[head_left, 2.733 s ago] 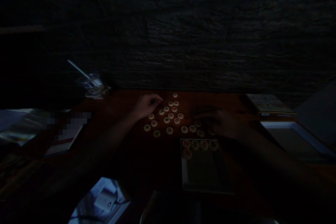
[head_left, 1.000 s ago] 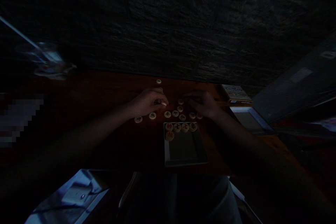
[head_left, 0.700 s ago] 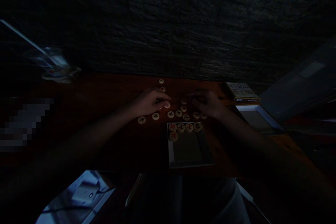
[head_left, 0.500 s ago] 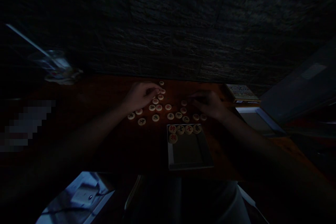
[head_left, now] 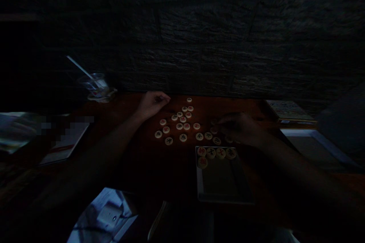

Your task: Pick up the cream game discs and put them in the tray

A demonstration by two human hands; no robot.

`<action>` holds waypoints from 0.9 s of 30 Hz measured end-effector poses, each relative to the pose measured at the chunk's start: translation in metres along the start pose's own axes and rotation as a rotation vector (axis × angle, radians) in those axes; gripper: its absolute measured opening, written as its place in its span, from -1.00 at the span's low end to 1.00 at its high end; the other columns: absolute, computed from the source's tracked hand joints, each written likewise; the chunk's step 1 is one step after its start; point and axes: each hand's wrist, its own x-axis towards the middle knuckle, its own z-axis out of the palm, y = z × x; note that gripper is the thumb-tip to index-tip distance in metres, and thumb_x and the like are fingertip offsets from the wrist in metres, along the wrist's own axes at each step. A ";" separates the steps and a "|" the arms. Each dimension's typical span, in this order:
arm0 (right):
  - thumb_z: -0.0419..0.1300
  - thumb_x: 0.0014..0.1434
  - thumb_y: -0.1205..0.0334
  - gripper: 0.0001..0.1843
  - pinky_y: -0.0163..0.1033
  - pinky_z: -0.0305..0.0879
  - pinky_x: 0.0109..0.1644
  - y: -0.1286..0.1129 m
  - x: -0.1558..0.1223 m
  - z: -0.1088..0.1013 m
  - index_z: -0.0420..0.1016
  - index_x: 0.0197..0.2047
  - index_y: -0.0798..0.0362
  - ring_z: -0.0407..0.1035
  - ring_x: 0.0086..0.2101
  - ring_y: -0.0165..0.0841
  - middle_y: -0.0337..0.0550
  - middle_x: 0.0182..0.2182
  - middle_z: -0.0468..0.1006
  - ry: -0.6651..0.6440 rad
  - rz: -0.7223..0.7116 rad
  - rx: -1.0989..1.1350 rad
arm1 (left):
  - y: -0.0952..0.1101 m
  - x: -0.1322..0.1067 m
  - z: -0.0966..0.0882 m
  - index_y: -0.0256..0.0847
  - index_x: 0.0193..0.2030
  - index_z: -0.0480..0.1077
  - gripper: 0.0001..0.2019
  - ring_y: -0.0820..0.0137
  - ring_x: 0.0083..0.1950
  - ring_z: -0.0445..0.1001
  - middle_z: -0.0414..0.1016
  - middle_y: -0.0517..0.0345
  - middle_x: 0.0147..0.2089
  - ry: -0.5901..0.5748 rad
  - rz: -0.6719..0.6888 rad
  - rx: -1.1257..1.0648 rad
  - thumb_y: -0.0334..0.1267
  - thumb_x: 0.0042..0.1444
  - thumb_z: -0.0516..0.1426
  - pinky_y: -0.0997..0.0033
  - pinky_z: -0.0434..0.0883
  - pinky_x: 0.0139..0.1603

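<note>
Several round xiangqi pieces (head_left: 186,126) with red or dark characters lie scattered on the wooden table. My left hand (head_left: 154,103) is at the left of them, apart from the pieces, its fingers curled in and pressed to the thumb; whatever is inside is hidden. At the right edge of the group, my right hand (head_left: 241,127) reaches in palm down, its fingertips at a dim xiangqi piece (head_left: 214,130). Darkness hides whether they grip it. In front stands an open shallow box tray (head_left: 200,182), with a row of pieces along its far edge and a red one (head_left: 202,162) below.
A patterned box (head_left: 289,110) and a pale-rimmed tray (head_left: 302,133) are at the right. A plastic cup with a straw (head_left: 95,83) stands at the back left by the stone wall (head_left: 182,53). A lit white device (head_left: 110,214) shows below the table edge.
The view has turned left. My left hand has drawn back leftward from the pieces, uncovering several. My right hand has lowered its fingertips toward the pieces at the right.
</note>
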 end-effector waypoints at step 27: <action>0.26 0.33 0.01 -0.70 -0.26 0.47 -0.28 -0.037 -0.005 0.016 0.70 -0.06 0.02 0.62 -0.32 -0.28 -0.13 -0.27 0.74 0.170 -0.045 0.187 | 0.088 -0.053 0.058 -0.17 -0.03 0.59 -0.66 0.26 -0.19 0.71 0.71 -0.02 -0.06 -0.244 -0.249 -0.826 -0.12 0.08 0.40 0.26 0.63 -0.14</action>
